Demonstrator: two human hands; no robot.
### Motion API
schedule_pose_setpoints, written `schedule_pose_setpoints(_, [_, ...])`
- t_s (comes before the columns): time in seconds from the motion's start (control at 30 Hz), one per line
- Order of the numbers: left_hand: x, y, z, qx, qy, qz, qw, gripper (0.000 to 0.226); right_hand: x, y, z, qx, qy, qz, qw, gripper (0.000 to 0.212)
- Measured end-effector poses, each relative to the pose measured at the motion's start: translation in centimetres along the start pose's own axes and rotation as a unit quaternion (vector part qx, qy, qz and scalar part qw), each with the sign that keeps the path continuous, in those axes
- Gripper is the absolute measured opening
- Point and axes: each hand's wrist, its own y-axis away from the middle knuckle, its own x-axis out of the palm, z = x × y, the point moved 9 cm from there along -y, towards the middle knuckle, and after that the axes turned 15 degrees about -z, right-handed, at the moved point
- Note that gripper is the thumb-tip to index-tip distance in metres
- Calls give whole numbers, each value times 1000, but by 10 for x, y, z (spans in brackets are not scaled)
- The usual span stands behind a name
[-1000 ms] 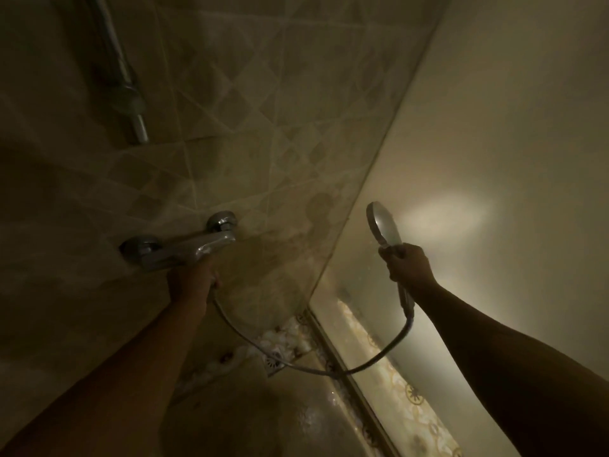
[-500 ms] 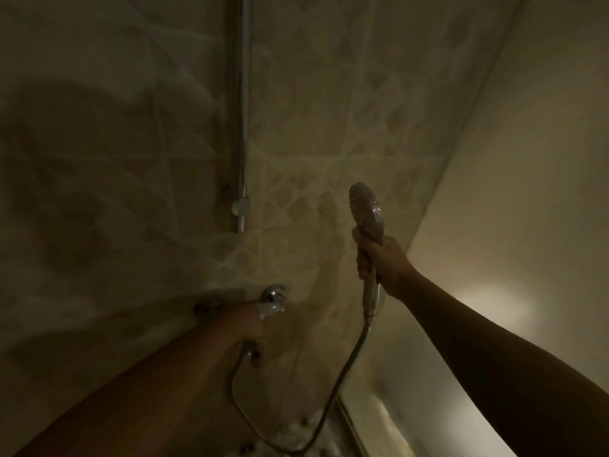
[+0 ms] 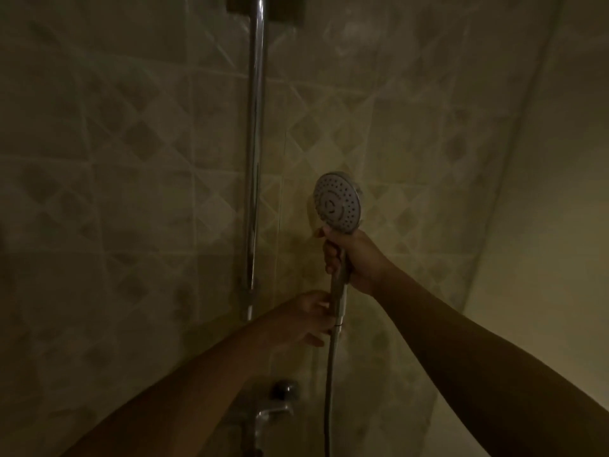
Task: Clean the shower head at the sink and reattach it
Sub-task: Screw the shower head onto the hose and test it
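The round chrome shower head (image 3: pixel 336 202) is held upright in front of the tiled wall, its nozzle face turned toward me. My right hand (image 3: pixel 354 258) is shut around its handle just below the head. My left hand (image 3: pixel 304 319) touches the bottom of the handle where the hose (image 3: pixel 328 390) joins it; its fingers curl there, but the grip is hard to make out in the dim light. The hose hangs straight down from the handle.
A vertical chrome rail (image 3: pixel 254 153) runs up the tiled wall to the left of the shower head. The chrome mixer tap (image 3: pixel 273 410) sits low on the wall beneath my left arm. A plain wall (image 3: pixel 543 225) closes the space on the right.
My view has tilted up the wall. My left hand left the mixer tap and rose to the bottom of the handle. The shower head turned its face toward me.
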Motion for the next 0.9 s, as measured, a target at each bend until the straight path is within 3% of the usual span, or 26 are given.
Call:
schedule_pose_setpoints(0.13, [-5, -11, -38, 36, 21, -54, 998, 29, 2, -24, 30, -31, -10, 12, 999, 27])
schedule_pose_setpoints(0.27, [-18, -20, -81, 76, -20, -119, 990, 22, 1, -41, 64, -124, 113, -19, 986, 30])
schedule_pose_setpoints(0.37, [-32, -27, -118, 104, -41, -171, 979, 22, 5, -49, 86, -177, 229, -26, 957, 23])
schedule_pose_setpoints(0.5, [-54, -34, -173, 158, -36, -230, 960, 30, 13, -53, 119, -231, 396, -25, 888, 21])
schedule_pose_setpoints(0.6, [-66, -37, -218, 203, -47, -252, 945, 28, 21, -54, 161, -265, 389, -31, 882, 26])
schedule_pose_setpoints(0.77, [-83, -40, -288, 262, -55, -297, 917, 29, 36, -67, 232, -295, 352, -35, 888, 14])
schedule_pose_setpoints(0.9, [-93, -39, -337, 293, -75, -341, 890, 12, 41, -84, 279, -286, 333, -43, 898, 24])
